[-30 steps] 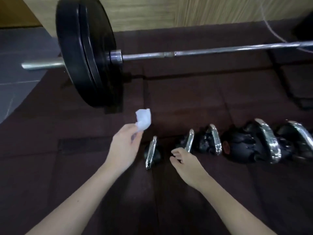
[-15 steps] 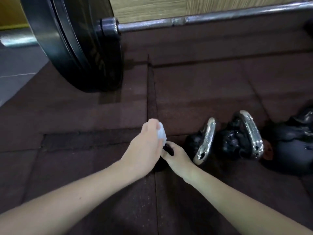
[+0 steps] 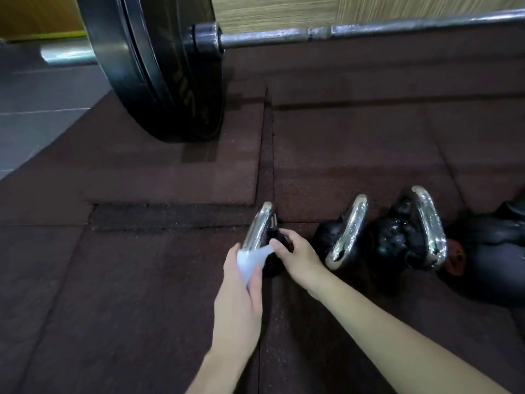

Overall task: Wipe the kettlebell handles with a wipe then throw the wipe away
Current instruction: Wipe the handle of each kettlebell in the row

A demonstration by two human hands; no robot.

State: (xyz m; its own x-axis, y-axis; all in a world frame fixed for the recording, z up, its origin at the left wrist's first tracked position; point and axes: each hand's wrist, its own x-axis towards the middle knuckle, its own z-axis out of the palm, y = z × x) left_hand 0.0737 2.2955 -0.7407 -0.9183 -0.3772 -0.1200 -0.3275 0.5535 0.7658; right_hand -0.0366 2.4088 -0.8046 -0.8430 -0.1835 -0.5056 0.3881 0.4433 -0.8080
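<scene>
Under the right hand [image 3: 301,257], the kettlebell [image 3: 260,228] body mostly hidden.

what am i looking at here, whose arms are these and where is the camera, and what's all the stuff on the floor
There is no machine here: these are a person's two bare arms, filmed by one wide-angle camera worn on their head and looking down. The floor is dark rubber matting. A barbell with a big black plate lies at the top. A row of black kettlebells with shiny handles stands on the right. The left hand holds a white wipe against the handle of the leftmost kettlebell, while the right hand grips that kettlebell's body to steady it. The next kettlebell stands untouched.
</scene>
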